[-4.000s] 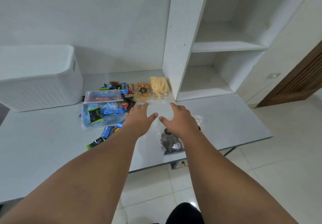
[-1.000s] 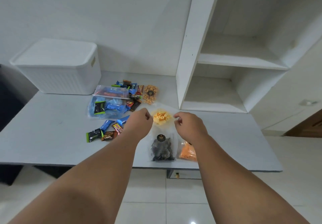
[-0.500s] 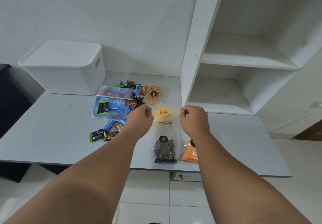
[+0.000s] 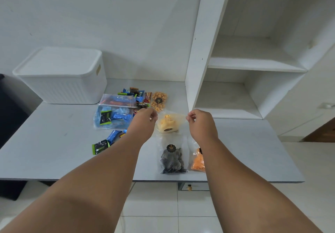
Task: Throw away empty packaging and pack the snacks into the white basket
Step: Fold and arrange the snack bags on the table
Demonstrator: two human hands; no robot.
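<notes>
My left hand point(image 4: 145, 122) and my right hand point(image 4: 201, 124) each pinch a top corner of a clear bag of yellow snacks point(image 4: 168, 124), holding it up above the table point(image 4: 54, 142). Below it lie a clear bag of black spiral sweets point(image 4: 172, 158) and a bag of orange snacks point(image 4: 197, 162), partly hidden by my right forearm. The white basket point(image 4: 63, 76) stands at the back left with its lid on. A bag of caramel-coloured puffs point(image 4: 159, 101), two clear bags of blue wrappers point(image 4: 114, 116) and loose candy bars point(image 4: 101, 146) lie between.
A white shelf unit point(image 4: 235, 66) with open compartments rises at the right, its upright post close behind the held bag. The table's front edge runs under my forearms, with tiled floor below. A dark object stands at the far left edge.
Both hands have lifted the yellow snack bag slightly and pulled its top corners further apart. The camera view has shifted a little; the other bags have not moved.
</notes>
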